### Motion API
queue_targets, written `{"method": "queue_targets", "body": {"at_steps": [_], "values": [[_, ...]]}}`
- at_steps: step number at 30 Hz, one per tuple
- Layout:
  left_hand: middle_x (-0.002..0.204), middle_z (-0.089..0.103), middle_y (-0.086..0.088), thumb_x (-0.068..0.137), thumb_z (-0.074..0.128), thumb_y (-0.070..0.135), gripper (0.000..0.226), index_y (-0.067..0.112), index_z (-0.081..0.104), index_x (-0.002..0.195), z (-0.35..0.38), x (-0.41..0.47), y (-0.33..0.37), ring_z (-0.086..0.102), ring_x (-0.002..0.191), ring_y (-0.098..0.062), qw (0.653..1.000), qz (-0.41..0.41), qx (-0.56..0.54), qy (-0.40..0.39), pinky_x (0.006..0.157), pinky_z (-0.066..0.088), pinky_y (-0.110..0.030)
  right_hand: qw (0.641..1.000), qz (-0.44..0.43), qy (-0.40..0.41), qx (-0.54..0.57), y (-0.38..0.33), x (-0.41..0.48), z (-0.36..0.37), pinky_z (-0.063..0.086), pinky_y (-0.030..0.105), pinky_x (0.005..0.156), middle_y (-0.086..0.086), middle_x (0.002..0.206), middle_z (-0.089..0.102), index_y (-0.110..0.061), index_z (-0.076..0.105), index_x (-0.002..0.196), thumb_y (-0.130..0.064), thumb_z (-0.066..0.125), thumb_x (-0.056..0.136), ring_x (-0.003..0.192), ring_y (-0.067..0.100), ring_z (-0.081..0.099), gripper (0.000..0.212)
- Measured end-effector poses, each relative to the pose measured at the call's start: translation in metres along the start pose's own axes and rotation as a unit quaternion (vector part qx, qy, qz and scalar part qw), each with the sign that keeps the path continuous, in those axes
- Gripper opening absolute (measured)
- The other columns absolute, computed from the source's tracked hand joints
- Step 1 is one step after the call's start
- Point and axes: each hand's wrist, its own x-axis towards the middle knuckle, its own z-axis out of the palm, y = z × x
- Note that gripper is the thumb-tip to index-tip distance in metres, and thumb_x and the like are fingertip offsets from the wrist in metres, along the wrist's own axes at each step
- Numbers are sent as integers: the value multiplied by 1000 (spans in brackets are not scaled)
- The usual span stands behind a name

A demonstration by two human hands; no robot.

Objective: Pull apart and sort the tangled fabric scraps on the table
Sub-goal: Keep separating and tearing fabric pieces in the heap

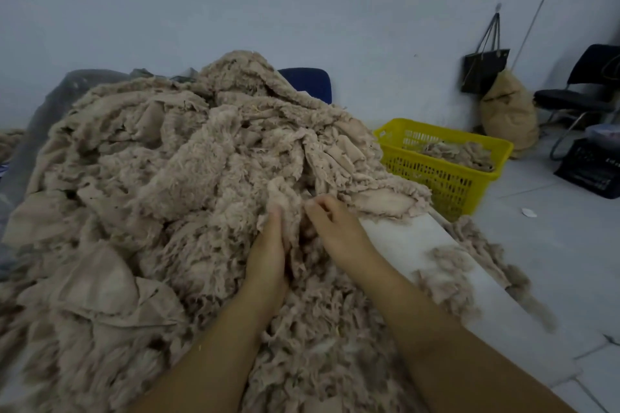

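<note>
Your left hand (270,245) and right hand (332,221) pinch one scrap (285,198), few fill the yellow basket (432,174) at two o'clock, heap (167,161) barely dented.

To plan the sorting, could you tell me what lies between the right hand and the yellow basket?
In the head view, the frayed edge of the scrap pile, on the white table, lies between right hand and yellow basket.

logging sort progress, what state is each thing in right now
fabric pile: tangled, heaped on the table
scrap: held up between both hands
left hand: grips the scrap
right hand: fingers curled, pinches the scrap
yellow basket: on the floor, partly filled
black bag: hanging on the wall
</note>
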Motion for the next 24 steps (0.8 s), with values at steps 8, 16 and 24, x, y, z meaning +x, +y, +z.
{"method": "queue_targets", "body": {"at_steps": [8, 16, 24], "values": [[125, 69, -2, 100, 32, 49, 46, 23, 61, 125, -8, -5, 19, 67, 112, -15, 989, 38, -121, -82, 91, 56, -30, 978, 30, 68, 194, -7, -5, 22, 49, 22, 75, -16, 84, 68, -34, 64, 86, -57, 55, 80, 78, -2, 61, 25], [93, 75, -4, 107, 32, 36, 43, 11, 67, 105, -21, 2, 41, 69, 70, -9, 962, 47, -259, -71, 66, 58, -24, 830, 99, 92, 541, -1, 4, -2, 59, 31, 70, 7, 110, 74, -15, 61, 123, -30, 52, 101, 95, 20, 73, 28], [62, 57, -1, 93, 43, 58, 54, 13, 72, 83, -28, -1, 44, 36, 38, -7, 993, 87, -49, -63, 37, 31, -18, 930, 91, 140, 328, -19, -7, -15, 49, 21, 62, -16, 86, 70, -33, 66, 90, -42, 50, 99, 78, 4, 66, 20]]}}
